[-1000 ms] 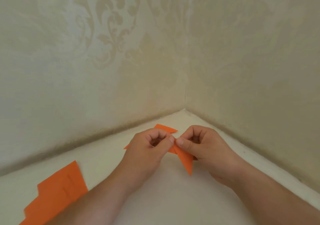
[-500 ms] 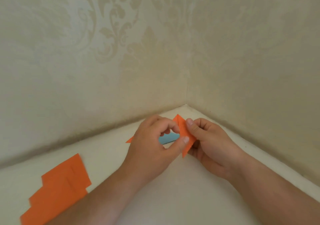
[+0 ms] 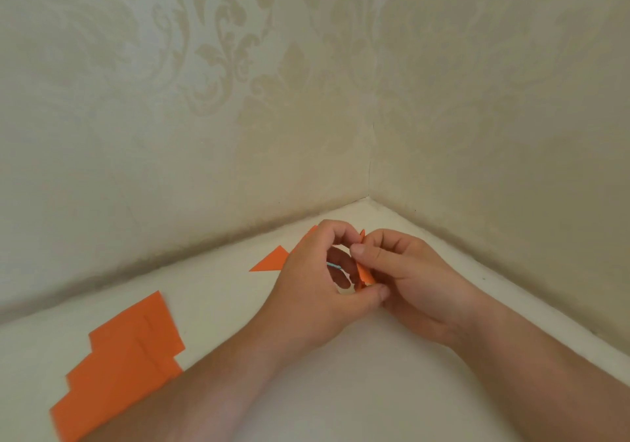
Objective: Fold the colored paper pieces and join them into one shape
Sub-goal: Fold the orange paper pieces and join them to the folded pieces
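Joining, I judge: left hand point(image 3: 317, 291) and right hand point(image 3: 405, 281) both pinch the orange piece point(image 3: 365, 275) between them; next, careful tucking with blue edge point(image 3: 334, 265).

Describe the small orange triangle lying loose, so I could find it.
Start at the wall corner and drop to the left hand. The orange triangle lies flat just left of it, alone, unlike the stacked orange sheets nearer the viewer.

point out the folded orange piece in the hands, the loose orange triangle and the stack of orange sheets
folded orange piece point(image 3: 365, 275), head view, its lower visible flap
loose orange triangle point(image 3: 271, 261), head view, its middle
stack of orange sheets point(image 3: 126, 363), head view, its middle
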### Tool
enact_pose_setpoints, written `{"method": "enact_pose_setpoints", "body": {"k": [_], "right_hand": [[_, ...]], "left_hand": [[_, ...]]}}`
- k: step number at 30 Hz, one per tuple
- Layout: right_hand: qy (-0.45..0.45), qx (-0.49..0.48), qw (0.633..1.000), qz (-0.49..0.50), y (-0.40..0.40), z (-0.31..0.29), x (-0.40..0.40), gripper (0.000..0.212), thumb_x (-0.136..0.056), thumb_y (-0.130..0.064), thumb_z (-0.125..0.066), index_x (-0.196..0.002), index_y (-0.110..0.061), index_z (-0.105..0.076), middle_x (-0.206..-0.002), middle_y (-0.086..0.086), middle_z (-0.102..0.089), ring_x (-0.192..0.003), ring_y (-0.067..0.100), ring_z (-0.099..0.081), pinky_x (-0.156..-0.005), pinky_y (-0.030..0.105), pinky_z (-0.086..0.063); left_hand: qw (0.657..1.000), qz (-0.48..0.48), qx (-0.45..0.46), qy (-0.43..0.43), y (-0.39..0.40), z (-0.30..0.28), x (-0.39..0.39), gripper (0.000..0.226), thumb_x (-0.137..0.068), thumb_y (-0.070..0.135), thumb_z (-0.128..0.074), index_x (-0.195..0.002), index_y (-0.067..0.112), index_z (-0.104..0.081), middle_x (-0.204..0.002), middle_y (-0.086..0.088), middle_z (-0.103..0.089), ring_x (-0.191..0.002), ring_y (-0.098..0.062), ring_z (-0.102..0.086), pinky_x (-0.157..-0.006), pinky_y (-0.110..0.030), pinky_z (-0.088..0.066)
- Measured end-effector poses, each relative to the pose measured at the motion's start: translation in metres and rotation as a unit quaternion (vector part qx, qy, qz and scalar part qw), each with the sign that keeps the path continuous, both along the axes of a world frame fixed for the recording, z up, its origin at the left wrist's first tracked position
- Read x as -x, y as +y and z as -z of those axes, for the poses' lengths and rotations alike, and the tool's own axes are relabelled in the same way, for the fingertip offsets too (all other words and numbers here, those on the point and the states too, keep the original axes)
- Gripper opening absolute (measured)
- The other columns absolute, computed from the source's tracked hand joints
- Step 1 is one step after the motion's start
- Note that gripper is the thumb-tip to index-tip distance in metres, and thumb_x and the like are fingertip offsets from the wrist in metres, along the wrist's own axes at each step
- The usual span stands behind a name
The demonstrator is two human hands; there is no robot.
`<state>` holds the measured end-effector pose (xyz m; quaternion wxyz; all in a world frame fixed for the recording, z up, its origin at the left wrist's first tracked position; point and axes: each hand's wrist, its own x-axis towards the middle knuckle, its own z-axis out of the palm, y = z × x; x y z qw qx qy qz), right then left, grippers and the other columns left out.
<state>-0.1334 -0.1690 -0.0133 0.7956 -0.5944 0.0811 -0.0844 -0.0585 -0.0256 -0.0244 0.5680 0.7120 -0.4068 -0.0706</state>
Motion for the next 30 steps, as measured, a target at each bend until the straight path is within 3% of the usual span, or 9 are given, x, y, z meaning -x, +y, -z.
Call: {"method": "enact_pose_setpoints", "body": {"k": [4,9,13,16,18,20,22,25,30], "right_hand": [[0.021,0.040,0.999,-0.013,-0.016,-0.005,0.006,0.025,-0.090,-0.003,-0.069,-0.079,-0.014,-0.048,-0.071,0.009,-0.059,-0.064,0.023,-0.064,-0.057,0.034,-0.048],[0.073,0.055,0.990,-0.105,-0.030,0.000,0.012,0.035,-0.079,-0.004,-0.081,-0.104,-0.010,-0.058,-0.095,0.019,-0.061,-0.087,0.033,-0.065,-0.069,0.037,-0.057],[0.063,0.034,0.994,-0.083,-0.028,0.002,0.010,0.033,-0.082,-0.003,-0.080,-0.105,-0.008,-0.056,-0.086,0.015,-0.064,-0.078,0.029,-0.067,-0.068,0.038,-0.057],[0.050,0.020,0.997,-0.056,-0.027,0.002,0.009,0.035,-0.079,-0.006,-0.074,-0.110,-0.004,-0.058,-0.086,0.017,-0.069,-0.078,0.029,-0.071,-0.067,0.038,-0.060],[0.040,0.013,0.998,-0.045,-0.029,0.003,0.009,0.030,-0.079,-0.011,-0.074,-0.104,-0.001,-0.060,-0.096,0.023,-0.071,-0.091,0.035,-0.073,-0.074,0.040,-0.063],[0.032,0.017,0.998,-0.048,-0.030,0.003,0.008,0.032,-0.076,-0.025,-0.085,-0.095,-0.007,-0.066,-0.106,0.023,-0.071,-0.105,0.038,-0.070,-0.092,0.046,-0.058],[0.030,0.034,0.997,-0.063,-0.031,0.004,0.007,0.044,-0.060,-0.041,-0.098,-0.087,-0.016,-0.072,-0.110,0.019,-0.070,-0.105,0.034,-0.067,-0.100,0.049,-0.050],[0.028,0.041,0.996,-0.073,-0.032,0.004,0.008,0.048,-0.050,-0.047,-0.100,-0.079,-0.021,-0.072,-0.101,0.012,-0.069,-0.091,0.023,-0.065,-0.086,0.038,-0.053],[0.040,0.041,0.997,-0.057,-0.031,-0.004,0.011,0.017,-0.065,-0.030,-0.084,-0.073,-0.022,-0.072,-0.091,0.007,-0.066,-0.079,0.017,-0.063,-0.074,0.030,-0.053]], "left_hand": [[0.995,0.072,-0.010,0.068,0.000,0.003,0.003,0.060,-0.068,0.020,-0.096,-0.111,0.034,-0.056,-0.101,0.007,-0.069,-0.086,-0.028,-0.066,-0.078,-0.053,-0.057],[0.987,0.118,-0.019,0.108,0.002,0.007,0.006,0.064,-0.064,0.019,-0.097,-0.112,0.036,-0.058,-0.105,0.009,-0.067,-0.085,-0.017,-0.062,-0.081,-0.049,-0.057],[0.978,0.126,-0.002,0.167,0.005,0.005,0.003,0.065,-0.068,0.008,-0.095,-0.113,0.036,-0.058,-0.105,0.008,-0.067,-0.085,-0.015,-0.065,-0.083,-0.042,-0.059],[0.974,0.123,-0.019,0.189,0.005,0.006,0.000,0.070,-0.067,0.019,-0.097,-0.119,0.041,-0.056,-0.108,0.006,-0.067,-0.087,-0.017,-0.066,-0.088,-0.046,-0.059],[0.971,0.114,-0.030,0.206,0.006,0.008,-0.003,0.077,-0.062,0.033,-0.096,-0.126,0.043,-0.054,-0.115,0.001,-0.067,-0.091,-0.021,-0.069,-0.091,-0.047,-0.058],[0.968,0.123,-0.033,0.217,0.007,0.008,-0.007,0.084,-0.060,0.039,-0.095,-0.132,0.040,-0.053,-0.118,-0.001,-0.067,-0.096,-0.019,-0.070,-0.087,-0.038,-0.060],[0.964,0.150,-0.027,0.220,0.010,0.007,-0.010,0.086,-0.061,0.044,-0.096,-0.136,0.033,-0.055,-0.117,0.004,-0.069,-0.102,-0.013,-0.070,-0.087,-0.030,-0.057],[0.960,0.162,-0.013,0.230,0.011,0.006,-0.012,0.088,-0.056,0.054,-0.093,-0.133,0.027,-0.061,-0.118,0.003,-0.070,-0.103,-0.018,-0.071,-0.092,-0.038,-0.059],[0.927,0.186,0.018,0.325,0.013,0.002,-0.020,0.101,-0.056,0.060,-0.093,-0.138,0.012,-0.058,-0.106,-0.006,-0.062,-0.086,-0.019,-0.062,-0.079,-0.031,-0.054]]}}
